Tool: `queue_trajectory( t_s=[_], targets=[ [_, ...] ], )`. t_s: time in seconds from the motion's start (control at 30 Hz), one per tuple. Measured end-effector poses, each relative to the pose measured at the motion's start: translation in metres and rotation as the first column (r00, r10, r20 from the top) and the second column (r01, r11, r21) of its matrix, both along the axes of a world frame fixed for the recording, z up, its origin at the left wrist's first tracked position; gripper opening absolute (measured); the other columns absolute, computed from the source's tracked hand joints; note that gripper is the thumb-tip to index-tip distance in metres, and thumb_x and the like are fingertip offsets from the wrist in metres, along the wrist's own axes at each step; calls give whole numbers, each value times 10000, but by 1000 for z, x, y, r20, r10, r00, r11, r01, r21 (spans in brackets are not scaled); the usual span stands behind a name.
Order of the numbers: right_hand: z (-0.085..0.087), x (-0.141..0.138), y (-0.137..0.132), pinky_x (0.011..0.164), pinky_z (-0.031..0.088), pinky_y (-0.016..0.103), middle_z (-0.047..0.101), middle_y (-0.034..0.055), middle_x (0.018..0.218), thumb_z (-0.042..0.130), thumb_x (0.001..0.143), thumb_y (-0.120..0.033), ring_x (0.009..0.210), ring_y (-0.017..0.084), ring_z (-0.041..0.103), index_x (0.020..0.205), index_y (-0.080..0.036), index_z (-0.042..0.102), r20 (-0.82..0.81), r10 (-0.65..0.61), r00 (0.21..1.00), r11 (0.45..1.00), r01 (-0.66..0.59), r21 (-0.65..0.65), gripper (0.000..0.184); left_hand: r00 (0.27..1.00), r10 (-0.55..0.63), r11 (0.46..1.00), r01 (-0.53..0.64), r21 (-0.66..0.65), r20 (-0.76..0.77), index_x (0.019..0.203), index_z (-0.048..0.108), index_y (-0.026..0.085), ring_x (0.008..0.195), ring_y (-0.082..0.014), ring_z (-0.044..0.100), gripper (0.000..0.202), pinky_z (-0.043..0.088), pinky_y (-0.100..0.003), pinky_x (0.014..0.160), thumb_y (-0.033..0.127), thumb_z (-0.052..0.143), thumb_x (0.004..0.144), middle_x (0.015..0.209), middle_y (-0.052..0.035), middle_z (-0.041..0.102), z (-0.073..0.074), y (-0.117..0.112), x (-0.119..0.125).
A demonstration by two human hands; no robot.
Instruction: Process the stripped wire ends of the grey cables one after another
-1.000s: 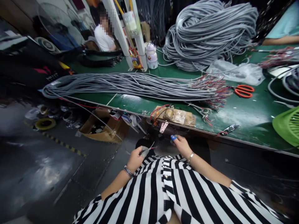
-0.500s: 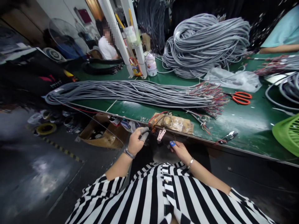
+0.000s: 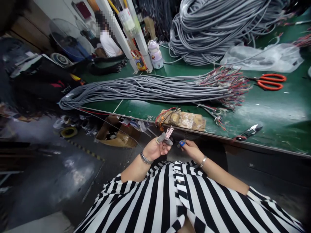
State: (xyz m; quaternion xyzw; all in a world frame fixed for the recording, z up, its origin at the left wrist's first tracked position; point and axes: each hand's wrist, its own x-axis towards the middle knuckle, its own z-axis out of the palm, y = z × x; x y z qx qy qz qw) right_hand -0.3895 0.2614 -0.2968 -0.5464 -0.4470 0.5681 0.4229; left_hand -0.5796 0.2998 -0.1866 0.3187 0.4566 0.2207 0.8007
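My left hand (image 3: 156,148) is below the table's front edge, its fingers curled, with grey caps on the fingertips; whether it pinches a thin wire I cannot make out. My right hand (image 3: 190,149) is close beside it, fingers pinched, one fingertip under a blue cap. Both sit just under a worn taped block (image 3: 186,120) with red wires, fixed at the green table's (image 3: 262,113) edge. A small pink clip (image 3: 169,132) hangs from that block above my left hand. A long bundle of grey cables (image 3: 150,89) with red stripped ends lies across the table.
A big coil of grey cable (image 3: 218,29) fills the back. Orange scissors (image 3: 270,81), a clear plastic bag (image 3: 264,58) and small cutters (image 3: 250,131) lie at right. White posts (image 3: 131,42) and a small bottle (image 3: 155,55) stand behind. A cardboard box (image 3: 116,136) sits on the floor. Another person (image 3: 108,42) sits far back.
My left hand rose to the taped block at the table edge, then dropped back a little toward my right hand. The view shifted closer to the table.
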Motion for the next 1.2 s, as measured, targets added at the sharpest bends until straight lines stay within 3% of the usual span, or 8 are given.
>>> queue_trajectory(
  t_s=[0.2, 0.47, 0.63, 0.73, 0.83, 0.93, 1.1, 1.2],
  targets=[
    [3, -2, 2, 498, 232, 252, 447, -22, 526, 553, 773, -628, 501, 92, 319, 593, -176, 524, 3, 4, 1000, 1000, -4, -6, 487, 979, 141, 990, -136, -43, 145, 680, 652, 90, 417, -62, 503, 436, 306, -129, 364, 503, 684, 817, 516, -28, 583, -5, -7, 6],
    [0, -3, 2, 493, 237, 248, 437, -26, 508, 543, 788, -608, 500, 94, 310, 593, -180, 519, 25, 18, 1000, 1000, -17, -26, 471, 985, 126, 992, -127, 0, 115, 702, 638, 99, 424, -63, 509, 452, 314, -132, 373, 539, 728, 758, 539, -24, 597, -9, -7, 5],
    [-1, -3, 2, 498, 262, 242, 502, 1, 561, 552, 783, -607, 525, 96, 355, 598, -169, 529, 25, 17, 1000, 1000, -17, 1, 476, 993, 46, 964, -14, 265, -113, 673, 625, 108, 363, -78, 470, 611, 293, -168, 348, 717, 659, 695, 477, -18, 561, -3, 1, -6],
    [1, -3, 1, 492, 258, 244, 491, -2, 546, 536, 794, -615, 513, 96, 356, 596, -173, 523, 29, 33, 999, 999, -33, -1, 484, 941, 214, 787, -8, 616, -261, 726, 646, 119, 361, -64, 423, 587, 326, -175, 382, 703, 604, 751, 446, 24, 507, 14, 24, -14],
    [3, -4, 0, 489, 252, 248, 433, -20, 497, 526, 815, -608, 490, 95, 334, 581, -181, 508, 37, 58, 998, 998, -58, 9, 487, 867, 363, 442, 163, 882, -342, 857, 680, 139, 603, -113, 590, 375, 491, -221, 606, 506, 609, 837, 676, -22, 655, 36, 63, -14],
    [4, -5, -2, 507, 260, 253, 452, -16, 516, 537, 812, -596, 502, 98, 344, 579, -181, 508, 54, 75, 996, 997, -77, 28, 476, 703, 477, 121, 541, 832, -527, 1040, 684, 154, 1019, -207, 621, 244, 467, -339, 948, 281, 591, 853, 1085, -88, 695, 53, 108, -2],
    [2, -2, -4, 533, 264, 257, 500, -1, 568, 527, 803, -564, 530, 101, 354, 605, -171, 532, 114, 73, 991, 997, -77, 30, 439, 509, 578, -87, 815, 573, -638, 1216, 610, 115, 1197, -272, 535, 377, 400, -392, 1024, 202, 563, 852, 1350, -133, 570, 59, 161, 38],
    [2, 1, -5, 544, 276, 256, 506, 1, 576, 509, 809, -540, 540, 103, 366, 623, -166, 543, 143, 61, 988, 997, -67, 36, 419, 426, 607, -150, 891, 429, -671, 1217, 589, 67, 1152, -300, 551, 397, 414, -398, 960, 200, 574, 843, 1258, -184, 600, 66, 175, 61]
  ],
)
